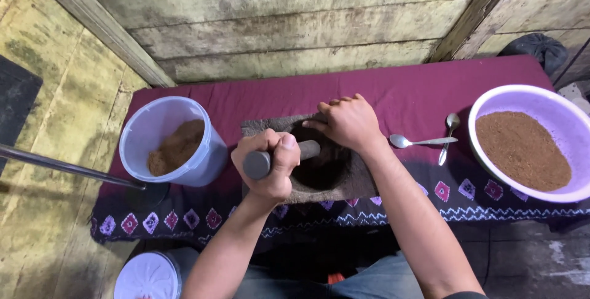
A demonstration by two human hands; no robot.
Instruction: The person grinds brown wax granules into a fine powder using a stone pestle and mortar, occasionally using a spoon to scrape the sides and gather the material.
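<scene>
Seen from above, centre of the frame: a stone mortar [344,179], rough and grey, resting on a maroon cloth [405,99] with a patterned border along its lower edge. Left hand [270,164] wrapped tight in a fist around a grey pestle [279,157], just left of centre; blunt butt end of the pestle poking out toward the lower left, the other end angled down into the dark bowl of the mortar. Right hand [350,121] lying fingers-curled over the far rim of the mortar, upper centre, pressing on the stone and gripping nothing loose; touching the rim, just above and right of the pestle.

To the left of the mortar, close by the fist: a clear bluish plastic tub [147,130] part-filled with brown powder. At far right: a lilac basin [553,99] holding a flat bed of brown powder. Between basin and mortar, two metal spoons [430,141] crossed on the cloth. At bottom left, a white round lid [147,277]. Across the left edge, a thin metal rod [61,165].
</scene>
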